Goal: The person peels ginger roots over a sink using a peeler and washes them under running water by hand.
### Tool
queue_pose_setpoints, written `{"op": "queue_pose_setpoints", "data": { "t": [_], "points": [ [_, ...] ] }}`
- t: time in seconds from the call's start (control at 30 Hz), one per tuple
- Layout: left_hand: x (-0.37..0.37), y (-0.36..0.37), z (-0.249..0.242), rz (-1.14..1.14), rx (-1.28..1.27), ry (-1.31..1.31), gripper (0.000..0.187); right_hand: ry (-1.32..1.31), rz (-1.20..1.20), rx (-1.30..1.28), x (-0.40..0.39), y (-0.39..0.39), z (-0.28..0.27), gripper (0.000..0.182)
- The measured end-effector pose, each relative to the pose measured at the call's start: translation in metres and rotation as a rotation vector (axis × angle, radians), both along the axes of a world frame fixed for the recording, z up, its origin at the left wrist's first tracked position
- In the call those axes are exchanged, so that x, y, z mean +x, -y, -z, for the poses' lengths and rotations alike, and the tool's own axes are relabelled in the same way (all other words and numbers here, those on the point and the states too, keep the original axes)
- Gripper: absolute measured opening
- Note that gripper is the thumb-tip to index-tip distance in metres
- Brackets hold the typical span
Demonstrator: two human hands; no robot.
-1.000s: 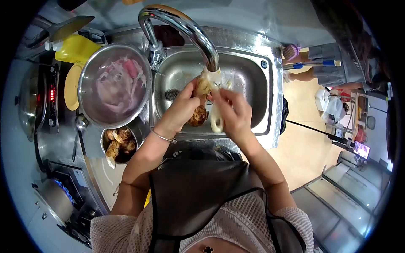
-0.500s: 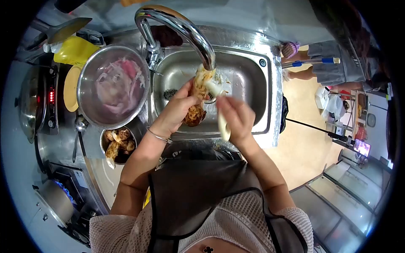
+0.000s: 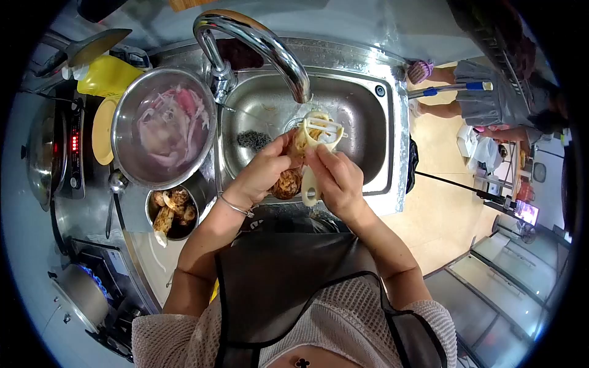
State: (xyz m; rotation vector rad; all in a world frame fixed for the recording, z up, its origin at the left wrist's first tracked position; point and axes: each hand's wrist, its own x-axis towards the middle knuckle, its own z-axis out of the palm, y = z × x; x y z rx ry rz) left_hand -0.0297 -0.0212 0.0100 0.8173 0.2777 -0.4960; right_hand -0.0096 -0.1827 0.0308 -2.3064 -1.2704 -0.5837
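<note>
My left hand (image 3: 270,165) is wrapped around a thick mushroom (image 3: 286,184), its scaly brown cap low and its pale stem pointing up towards the tap. A cream-coloured peeler (image 3: 311,184) is gripped in my right hand (image 3: 337,178), its white blade head over the upper part of the mushroom, partly covering the stem. Both hands are above the steel sink (image 3: 362,156). A dark wire scourer (image 3: 253,140) lies in the basin, left of the drain. The chrome tap (image 3: 264,40) arches over the basin from behind.
Left of the sink, a large steel bowl (image 3: 123,144) holds pale, pinkish strips in liquid. Several more mushrooms (image 3: 173,208) sit in a small pot below it. A pot (image 3: 83,294) stands over a blue flame at lower left. Another person's legs (image 3: 438,109) show at right.
My right hand has risen slightly, with the peeler turning so its blade head faces up. The mushroom has shifted a little right and down. More of the scourer shows.
</note>
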Motion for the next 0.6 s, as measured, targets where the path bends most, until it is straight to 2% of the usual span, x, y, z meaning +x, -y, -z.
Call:
{"op": "queue_pose_setpoints", "data": {
  "t": [0.07, 0.17, 0.23, 0.3, 0.4, 0.5, 0.57, 0.6],
  "points": [
    [-0.001, -0.003, 0.0, -0.014, -0.153, -0.076, 0.047, -0.049, -0.057, 0.035, -0.007, 0.001, 0.003, 0.046],
    [0.003, -0.008, -0.008, -0.036, -0.162, -0.059, 0.048, -0.131, -0.1, 0.134, -0.011, 0.002, 0.005, 0.039],
    [0.003, -0.006, -0.007, -0.045, -0.16, -0.041, 0.049, -0.118, 0.077, 0.267, -0.009, 0.001, -0.001, 0.034],
    [0.005, -0.001, -0.015, -0.067, -0.028, -0.034, 0.05, -0.113, 0.109, 0.308, 0.001, -0.006, -0.007, 0.035],
    [0.002, 0.0, -0.013, -0.08, -0.027, -0.063, 0.05, -0.099, 0.085, 0.225, 0.006, -0.009, -0.005, 0.034],
    [0.003, -0.012, -0.01, -0.055, -0.091, -0.029, 0.051, -0.146, -0.062, 0.18, -0.01, -0.01, -0.004, 0.032],
    [0.004, -0.012, -0.007, -0.067, -0.054, 0.004, 0.052, -0.13, 0.053, 0.229, -0.008, -0.01, 0.003, 0.031],
    [0.003, -0.01, -0.007, -0.061, 0.071, 0.048, 0.052, -0.152, 0.115, 0.297, -0.001, -0.009, 0.003, 0.031]
  ]
}}
